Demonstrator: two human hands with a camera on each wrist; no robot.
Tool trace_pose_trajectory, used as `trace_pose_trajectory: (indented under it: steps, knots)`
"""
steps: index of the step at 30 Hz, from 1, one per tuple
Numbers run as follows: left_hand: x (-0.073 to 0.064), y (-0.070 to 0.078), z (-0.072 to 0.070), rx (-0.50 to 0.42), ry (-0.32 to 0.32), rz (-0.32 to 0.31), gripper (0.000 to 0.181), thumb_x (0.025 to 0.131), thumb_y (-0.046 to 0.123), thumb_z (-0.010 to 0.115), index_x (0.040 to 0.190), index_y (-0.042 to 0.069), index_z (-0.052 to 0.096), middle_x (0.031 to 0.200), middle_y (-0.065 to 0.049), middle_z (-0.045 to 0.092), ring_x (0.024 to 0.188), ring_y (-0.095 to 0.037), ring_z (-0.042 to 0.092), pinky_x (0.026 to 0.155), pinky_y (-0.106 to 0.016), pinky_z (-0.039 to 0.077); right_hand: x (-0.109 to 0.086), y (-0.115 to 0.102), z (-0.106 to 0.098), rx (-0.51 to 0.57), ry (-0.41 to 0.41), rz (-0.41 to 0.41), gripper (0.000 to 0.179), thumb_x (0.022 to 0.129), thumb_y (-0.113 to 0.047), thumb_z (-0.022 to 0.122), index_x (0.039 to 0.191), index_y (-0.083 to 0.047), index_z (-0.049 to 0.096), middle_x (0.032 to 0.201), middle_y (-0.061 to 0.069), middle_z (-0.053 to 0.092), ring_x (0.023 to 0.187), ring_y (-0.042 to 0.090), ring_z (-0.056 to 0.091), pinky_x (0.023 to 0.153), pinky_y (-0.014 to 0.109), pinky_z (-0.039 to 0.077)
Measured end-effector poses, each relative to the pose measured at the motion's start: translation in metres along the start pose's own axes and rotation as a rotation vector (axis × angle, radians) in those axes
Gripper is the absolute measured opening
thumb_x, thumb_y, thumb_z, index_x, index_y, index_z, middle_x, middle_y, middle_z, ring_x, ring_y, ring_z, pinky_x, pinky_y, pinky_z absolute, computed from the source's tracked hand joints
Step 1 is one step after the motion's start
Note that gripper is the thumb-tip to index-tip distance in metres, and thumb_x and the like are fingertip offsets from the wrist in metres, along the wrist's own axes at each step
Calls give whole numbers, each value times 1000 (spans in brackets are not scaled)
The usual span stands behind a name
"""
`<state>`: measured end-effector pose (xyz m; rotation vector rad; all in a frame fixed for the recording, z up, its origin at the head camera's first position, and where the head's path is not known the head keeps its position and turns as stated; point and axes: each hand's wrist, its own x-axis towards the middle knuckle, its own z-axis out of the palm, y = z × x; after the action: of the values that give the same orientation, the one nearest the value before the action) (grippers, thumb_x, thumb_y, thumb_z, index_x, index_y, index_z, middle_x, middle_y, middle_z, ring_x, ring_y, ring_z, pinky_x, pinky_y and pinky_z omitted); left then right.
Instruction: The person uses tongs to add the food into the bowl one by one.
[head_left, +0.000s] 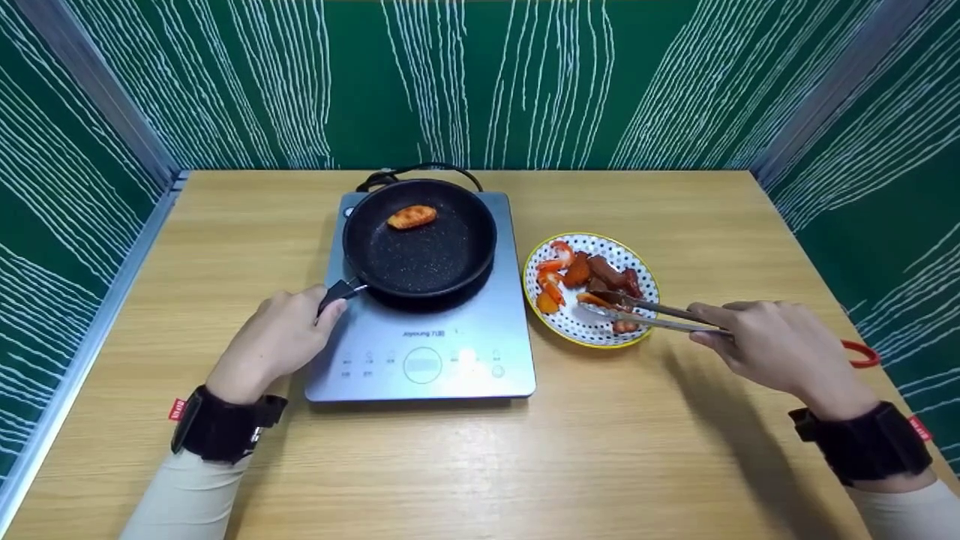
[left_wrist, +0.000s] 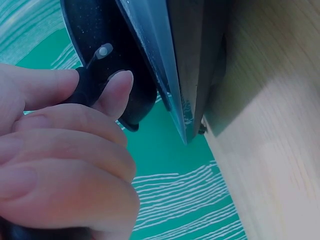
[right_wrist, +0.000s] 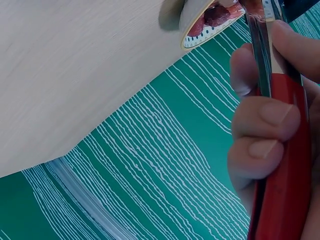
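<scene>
My left hand (head_left: 289, 330) grips the black handle (head_left: 339, 294) of a frying pan (head_left: 420, 259), which sits on a silver induction cooker. One browned, oblong piece of food (head_left: 412, 217) lies in the pan's upper left. With my right hand (head_left: 780, 345) I hold metal tongs (head_left: 675, 318); their red grip (right_wrist: 285, 160) shows in the right wrist view, fingers curled round it. The tips of the tongs reach over a polka-dot plate (head_left: 592, 334) and overlap an orange-brown piece there. Shrimp (head_left: 556, 259), dark meat pieces (head_left: 609, 273) and an orange piece (head_left: 547, 303) share the plate.
The induction cooker (head_left: 360, 379) stands on a wooden table (head_left: 600, 465), left of the plate. A black cord (head_left: 439, 165) loops behind the pan. Green panels with white lines (head_left: 480, 90) rise at the back and both sides.
</scene>
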<state>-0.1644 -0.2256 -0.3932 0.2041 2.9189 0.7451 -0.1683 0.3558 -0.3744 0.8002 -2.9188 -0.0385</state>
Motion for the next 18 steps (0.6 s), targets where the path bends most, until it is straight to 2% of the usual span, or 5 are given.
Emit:
trace_pose_trajectory:
  steps: [7,18]
  knots:
    - [0,0,1,-14,-20,-18,33,114,37,48,105,8,59,74,-5,44,62,-23,51,55,-35,38,-2,0,1,-20,75,-32,32,92,-27,85,120,-12,80,91,11,79,51,9,41,43,25,30]
    - [1,2,0,-20,-24,-30,32,114,38,48,106,8,59,75,-5,45,63,-23,51,56,-36,38,0,-7,-12,-8,187,-45,34,91,-26,86,121,-12,79,90,13,79,50,10,48,40,23,29]
